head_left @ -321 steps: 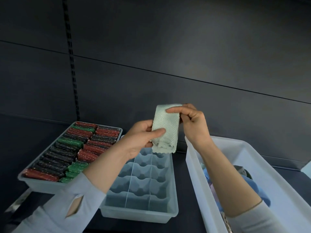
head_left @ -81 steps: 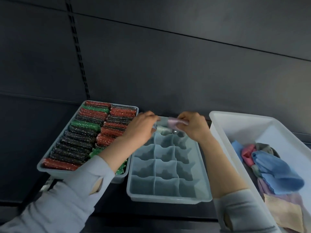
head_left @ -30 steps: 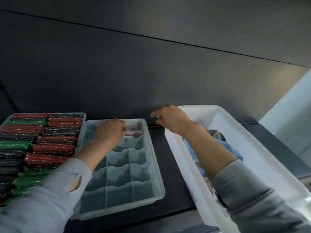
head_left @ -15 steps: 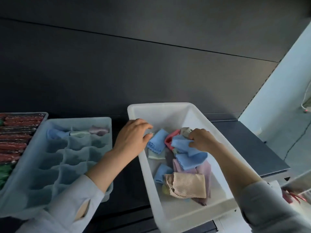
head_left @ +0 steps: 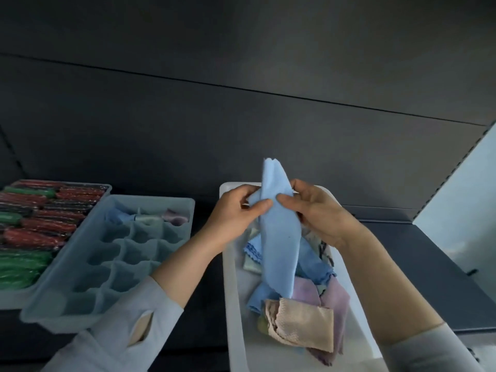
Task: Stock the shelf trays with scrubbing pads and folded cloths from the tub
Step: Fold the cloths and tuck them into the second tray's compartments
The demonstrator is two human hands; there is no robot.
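Observation:
A light blue cloth [head_left: 279, 232] hangs lengthwise above the white tub [head_left: 232, 291]. My left hand [head_left: 236, 210] pinches its left edge and my right hand [head_left: 316, 210] grips its right edge, thumbs nearly meeting on the fabric. Below it the tub holds several loose cloths: blue, pink-lilac and a beige textured one [head_left: 300, 323]. The pale blue divided tray [head_left: 107, 253] stands to the left, with three folded cloths [head_left: 146, 217] in its back row. Further left is a tray of red, green and black scrubbing pads [head_left: 35, 224].
Both trays and the tub stand on a dark shelf [head_left: 418, 253] backed by a dark panel wall [head_left: 241, 103]. A pale wall [head_left: 461, 210] shows at the right end. The shelf's right part behind the tub is bare dark surface.
Half a second ago both hands were down among the cloths in the tub; now they have lifted the blue cloth up and hold it between them. Earlier, cloths went into the divided tray's back row.

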